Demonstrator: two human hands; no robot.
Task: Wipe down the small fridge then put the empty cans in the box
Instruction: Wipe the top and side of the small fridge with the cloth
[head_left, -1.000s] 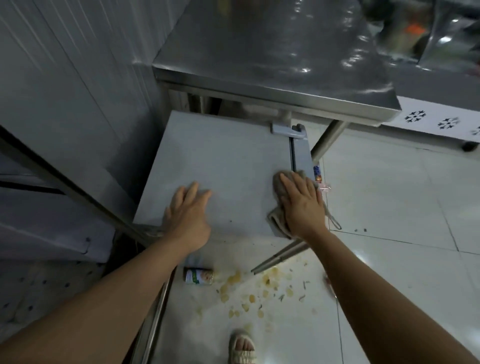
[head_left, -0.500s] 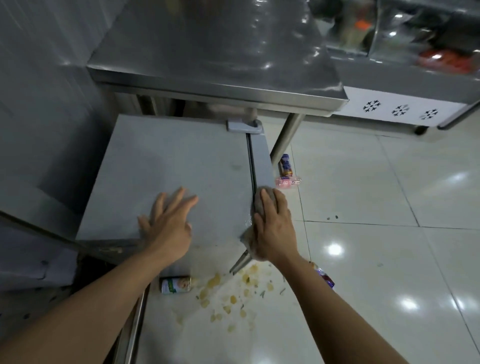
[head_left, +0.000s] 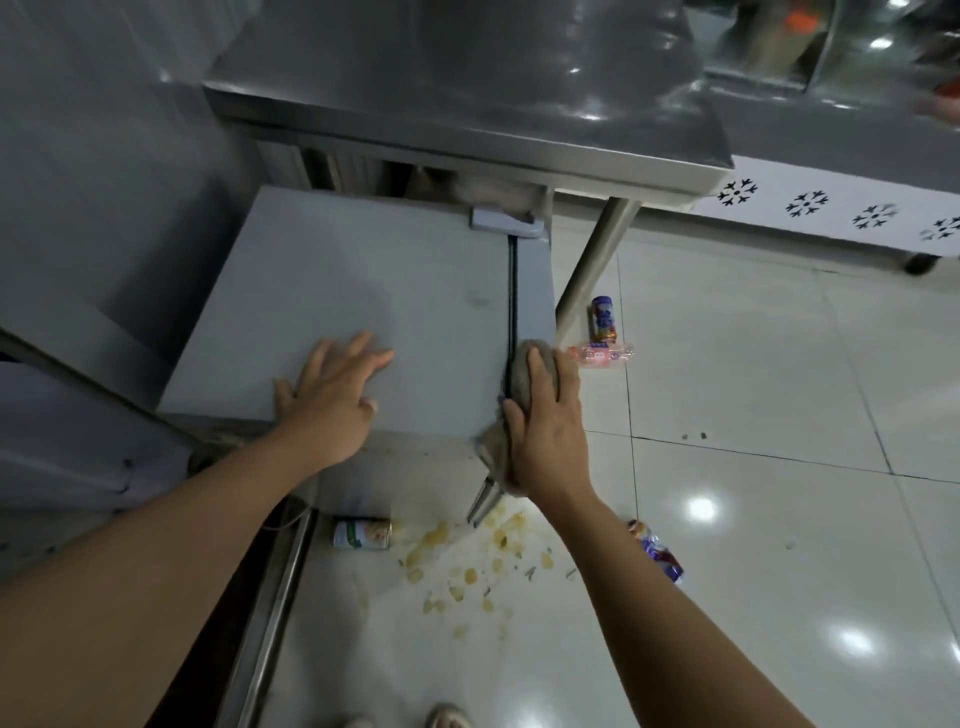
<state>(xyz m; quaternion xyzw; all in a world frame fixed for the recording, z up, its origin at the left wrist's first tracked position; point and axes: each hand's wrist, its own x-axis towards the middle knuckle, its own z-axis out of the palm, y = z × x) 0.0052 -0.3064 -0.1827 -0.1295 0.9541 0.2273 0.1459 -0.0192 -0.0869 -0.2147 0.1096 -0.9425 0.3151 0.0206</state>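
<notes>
Matt fridge top (head_left: 332, 291), glossy floor tiles (head_left: 753, 374)

Cloth (head_left: 511, 384) mostly hidden under right hand (head_left: 545, 426); only edges show. Fridge (head_left: 363, 291) front faces away, rear tucked under steel table (head_left: 467, 104). Purple can (head_left: 657, 556) partly behind right forearm. Can labels too small to read. Foot (head_left: 449, 719) cut by bottom edge. Upper right shelf contents blurred.

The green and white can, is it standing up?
No, the green and white can lies on its side on the floor, beside the yellowish spill.
</notes>
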